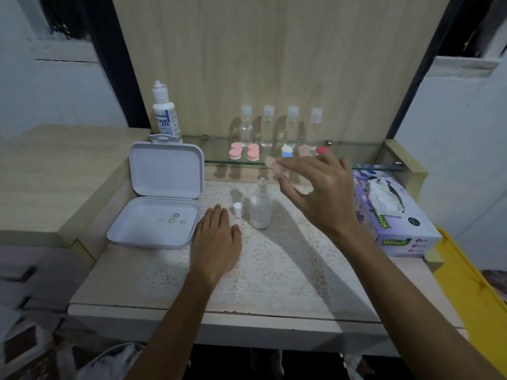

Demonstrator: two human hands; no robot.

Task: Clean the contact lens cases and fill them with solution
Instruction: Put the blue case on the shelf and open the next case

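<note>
**Technician:** While your left hand (216, 237) lies flat on the lace mat (274, 267), fingers straight and gripping nothing, where is your right?

**Supervisor:** Your right hand (321, 193) is raised over the mat, pinching a pale pink lens case (274, 165) between thumb and fingertips. It is motion-blurred; only a smooth, rounded plastic form can be read.

**Technician:** And the other cases?

**Supervisor:** On the glass shelf (365, 156) you have two matte pink twin-cup cases (244, 154), side by side, then a white-and-blue case (286, 152), a beige one (304, 150) and a red cap (321, 150) partly hidden behind your fingers. Four clear cylindrical bottles (279, 127) stand in a row behind them.

**Technician:** The solution?

**Supervisor:** A white, round-shouldered solution bottle (165, 112) stands at the shelf's left end. On the mat, a frosted spray bottle (260, 205) stands upright with a small white cap (238, 209) just beside it.

**Technician:** Anything else?

**Supervisor:** A hinged white plastic box (153, 229) with rounded corners lies open at your left, several small translucent lenses (172, 218) inside. A lilac cardboard tissue box (395, 212) sits at your right.
</note>
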